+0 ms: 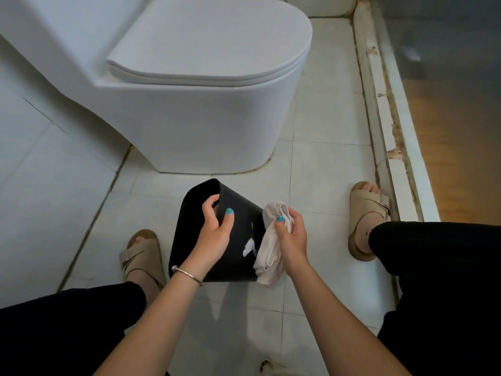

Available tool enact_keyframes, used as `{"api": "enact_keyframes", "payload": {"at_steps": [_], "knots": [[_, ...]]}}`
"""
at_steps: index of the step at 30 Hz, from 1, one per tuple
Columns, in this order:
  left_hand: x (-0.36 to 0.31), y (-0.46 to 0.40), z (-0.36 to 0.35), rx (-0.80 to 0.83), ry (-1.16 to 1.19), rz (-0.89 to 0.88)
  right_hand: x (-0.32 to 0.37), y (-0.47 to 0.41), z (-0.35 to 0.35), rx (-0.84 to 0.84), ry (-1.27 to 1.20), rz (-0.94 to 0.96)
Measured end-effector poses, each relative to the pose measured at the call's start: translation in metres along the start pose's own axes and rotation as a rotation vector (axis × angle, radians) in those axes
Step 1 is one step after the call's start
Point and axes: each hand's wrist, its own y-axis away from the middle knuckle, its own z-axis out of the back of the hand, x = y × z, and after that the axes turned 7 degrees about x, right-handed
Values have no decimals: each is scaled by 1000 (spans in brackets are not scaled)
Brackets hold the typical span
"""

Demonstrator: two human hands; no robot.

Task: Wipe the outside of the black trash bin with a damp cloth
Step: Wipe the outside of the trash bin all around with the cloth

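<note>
Dim, soft light; warm glow at right edge; wide-angle bending at borders; slight overall softness.

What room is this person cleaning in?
Most likely a bathroom. A white toilet with its lid shut stands on a pale tiled floor, and a small black bin sits right in front of it.

Both forearms extend fwd from 6 o'clock. Left hand (215, 229) curled over the bin (244, 237) rim, thumb outside, fingers inside. Right hand (291, 237), at 3 o'clock of left, pinches the cloth (269, 253), thumb on top.
</note>
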Motion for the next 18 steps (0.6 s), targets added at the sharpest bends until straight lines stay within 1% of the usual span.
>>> {"api": "enact_keyframes", "payload": {"at_steps": [3,5,7,9,11,13,15,18], "knots": [[-2,-5,2,21,-4,17,-14,-6,-7,-71,-39,-37],[0,-5,0,23,-9,-6,-25,-6,-11,-56,-21,-71],[2,-4,-6,10,26,-31,-33,-2,-16,0,38,-55],[2,-4,-12,21,32,-40,-38,6,-22,61,158,22],[0,-6,-14,54,27,-40,-43,11,-25,61,290,57],[-1,-6,-13,70,21,-49,-46,13,-25,44,369,10],[0,-6,-9,72,10,-50,-45,16,-27,47,387,-57],[3,-5,-1,60,5,-33,-45,13,-32,45,376,-63]]}}
